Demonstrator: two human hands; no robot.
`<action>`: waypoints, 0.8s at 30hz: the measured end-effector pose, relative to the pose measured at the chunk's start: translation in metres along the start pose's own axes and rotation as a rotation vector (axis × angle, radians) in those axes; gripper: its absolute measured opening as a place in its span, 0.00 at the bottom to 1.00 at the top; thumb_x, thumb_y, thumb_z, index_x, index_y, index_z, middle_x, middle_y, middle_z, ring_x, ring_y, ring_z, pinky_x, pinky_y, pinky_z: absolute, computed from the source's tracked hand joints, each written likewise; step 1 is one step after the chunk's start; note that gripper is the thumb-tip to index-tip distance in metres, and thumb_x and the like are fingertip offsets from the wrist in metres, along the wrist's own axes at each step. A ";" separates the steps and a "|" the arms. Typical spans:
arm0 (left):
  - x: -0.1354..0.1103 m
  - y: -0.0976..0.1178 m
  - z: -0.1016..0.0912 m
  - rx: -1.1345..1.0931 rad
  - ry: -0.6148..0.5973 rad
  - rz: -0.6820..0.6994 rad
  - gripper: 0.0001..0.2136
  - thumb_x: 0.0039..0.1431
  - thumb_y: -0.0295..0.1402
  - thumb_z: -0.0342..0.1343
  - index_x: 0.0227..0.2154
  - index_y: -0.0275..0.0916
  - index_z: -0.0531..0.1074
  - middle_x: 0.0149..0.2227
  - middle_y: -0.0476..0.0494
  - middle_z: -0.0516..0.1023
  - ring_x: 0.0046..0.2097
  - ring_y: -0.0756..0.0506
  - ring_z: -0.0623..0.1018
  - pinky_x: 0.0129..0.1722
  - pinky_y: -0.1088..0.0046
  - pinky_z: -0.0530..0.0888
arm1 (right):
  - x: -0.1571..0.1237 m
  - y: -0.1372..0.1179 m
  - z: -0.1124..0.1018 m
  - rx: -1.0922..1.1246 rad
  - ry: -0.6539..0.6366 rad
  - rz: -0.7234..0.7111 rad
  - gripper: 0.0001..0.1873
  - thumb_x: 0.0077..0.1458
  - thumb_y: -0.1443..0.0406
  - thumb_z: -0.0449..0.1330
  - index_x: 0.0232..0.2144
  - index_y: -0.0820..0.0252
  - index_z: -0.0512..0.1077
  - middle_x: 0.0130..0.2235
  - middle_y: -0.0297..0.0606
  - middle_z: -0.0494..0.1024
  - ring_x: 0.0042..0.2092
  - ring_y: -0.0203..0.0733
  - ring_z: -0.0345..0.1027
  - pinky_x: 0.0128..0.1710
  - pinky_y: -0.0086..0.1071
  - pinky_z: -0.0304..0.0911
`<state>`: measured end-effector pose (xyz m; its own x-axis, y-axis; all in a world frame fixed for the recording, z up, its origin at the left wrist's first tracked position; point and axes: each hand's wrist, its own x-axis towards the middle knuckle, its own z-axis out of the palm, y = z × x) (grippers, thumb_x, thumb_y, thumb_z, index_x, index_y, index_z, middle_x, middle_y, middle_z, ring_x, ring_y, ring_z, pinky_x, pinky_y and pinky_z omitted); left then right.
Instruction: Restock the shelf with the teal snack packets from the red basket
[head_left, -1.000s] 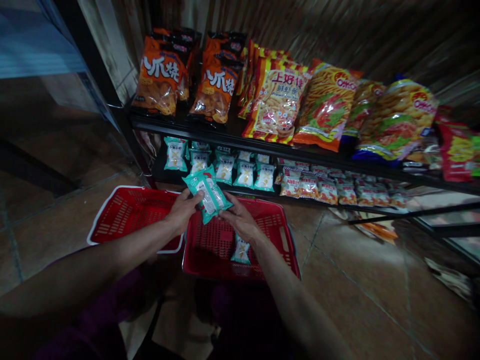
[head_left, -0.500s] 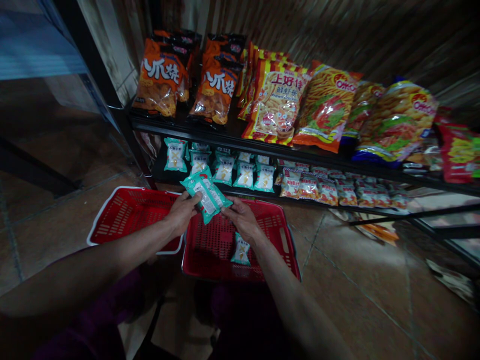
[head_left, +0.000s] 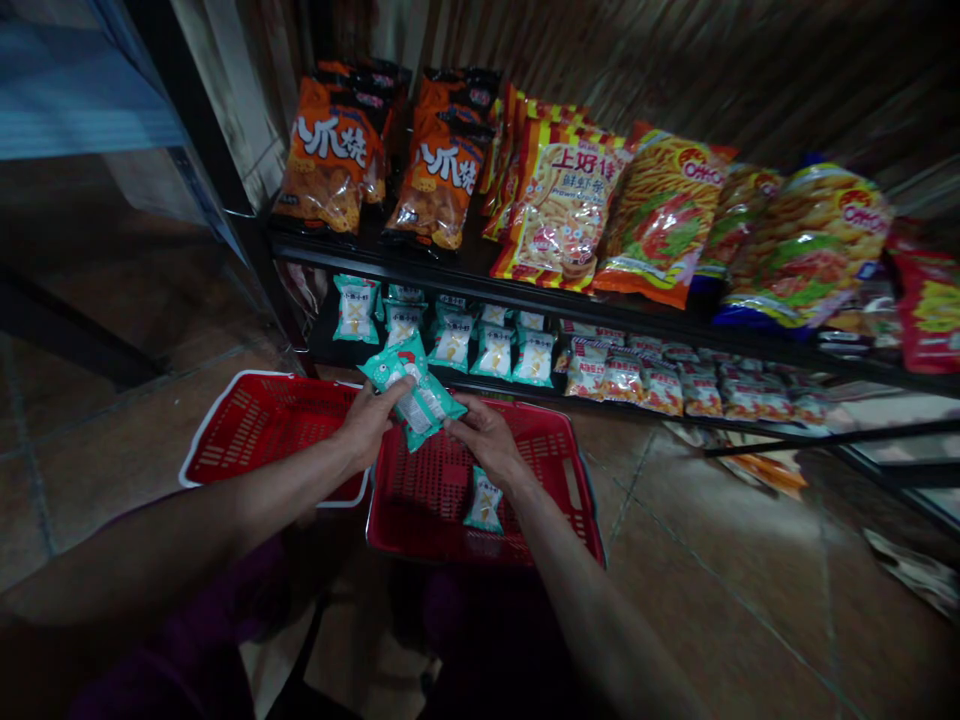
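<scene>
A small teal and white snack bag is held tilted between my hands, its printed panel facing me. My left hand grips its left side, thumb across the front. At the lower right corner, the thumb and fingers of my right hand pinch the wrapper. Beneath them is a red basket, with another teal snack bag lying inside near my right wrist. A second red basket with a white rim stands to the left, partly covered by my left forearm.
Several teal bags and rows of small red and white bags fill the low shelf. Above, a black shelf carries orange bags, a yellow prawn cracker bag and larger snack bags. Tiled floor extends right.
The view has shifted slightly, so the shelves appear a little further right. Both hands keep hold of the teal snack bag, with my left thumb slightly further across it.
</scene>
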<state>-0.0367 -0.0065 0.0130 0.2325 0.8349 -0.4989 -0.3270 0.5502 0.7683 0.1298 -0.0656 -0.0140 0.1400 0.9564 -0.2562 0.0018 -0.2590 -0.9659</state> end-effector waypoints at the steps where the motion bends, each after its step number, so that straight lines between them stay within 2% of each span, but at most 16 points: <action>1: 0.000 0.000 0.000 -0.008 0.006 0.000 0.19 0.44 0.38 0.65 0.40 0.41 0.71 0.43 0.44 0.79 0.39 0.46 0.77 0.37 0.71 0.69 | 0.000 -0.001 0.000 0.002 0.002 0.005 0.20 0.42 0.60 0.66 0.40 0.58 0.72 0.26 0.28 0.74 0.27 0.33 0.63 0.30 0.29 0.58; 7: 0.002 0.000 -0.001 -0.059 0.015 0.012 0.17 0.44 0.38 0.64 0.38 0.40 0.72 0.39 0.45 0.79 0.38 0.45 0.77 0.36 0.70 0.71 | -0.001 -0.004 0.001 0.004 0.008 0.017 0.20 0.41 0.61 0.66 0.40 0.57 0.72 0.24 0.28 0.72 0.26 0.33 0.62 0.28 0.28 0.57; 14: 0.004 -0.001 -0.002 -0.051 -0.004 0.027 0.16 0.45 0.41 0.64 0.36 0.40 0.73 0.41 0.44 0.79 0.38 0.46 0.77 0.36 0.71 0.70 | 0.000 -0.002 0.001 0.028 0.009 0.013 0.21 0.40 0.61 0.66 0.40 0.56 0.73 0.25 0.28 0.73 0.26 0.33 0.62 0.29 0.29 0.58; 24: 0.004 -0.002 -0.004 -0.028 0.027 0.004 0.15 0.45 0.40 0.63 0.36 0.39 0.73 0.39 0.44 0.79 0.36 0.46 0.76 0.34 0.72 0.70 | 0.002 0.005 -0.004 -0.053 -0.021 -0.003 0.17 0.44 0.61 0.64 0.39 0.56 0.72 0.27 0.30 0.74 0.28 0.35 0.64 0.31 0.30 0.60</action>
<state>-0.0385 -0.0040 0.0078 0.2068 0.8369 -0.5067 -0.3536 0.5468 0.7589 0.1337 -0.0652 -0.0196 0.1192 0.9596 -0.2547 0.0543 -0.2625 -0.9634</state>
